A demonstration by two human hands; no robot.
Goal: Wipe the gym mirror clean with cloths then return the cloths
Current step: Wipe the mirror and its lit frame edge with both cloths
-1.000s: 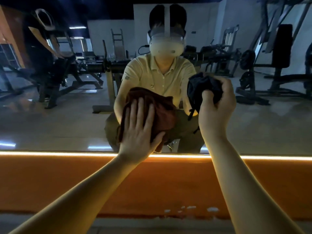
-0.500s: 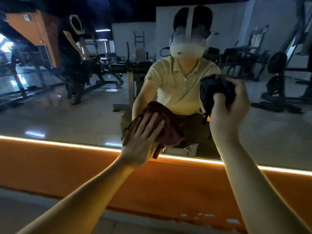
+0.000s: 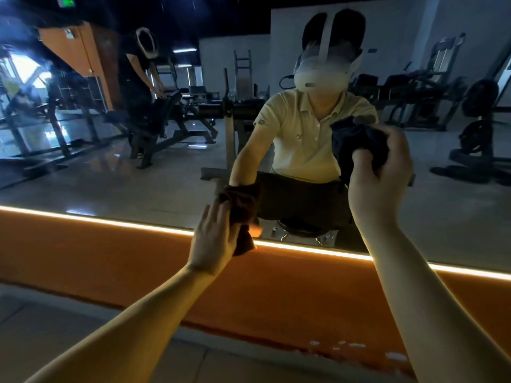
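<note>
The gym mirror fills the upper part of the head view, above a lit strip. My left hand presses a brown cloth flat against the glass near the mirror's bottom edge, fingers straight. My right hand grips a bunched dark cloth higher up and to the right, at the glass; whether the cloth touches it I cannot tell. My own reflection sits behind both cloths.
An orange wall band runs below the glowing strip, with grey floor tiles beneath. White specks lie at the band's foot on the right. Reflected gym machines and another person show in the glass.
My left hand has slid the brown cloth down toward the mirror's bottom edge. The view has swung left. My right hand keeps the dark cloth at about the same height.
</note>
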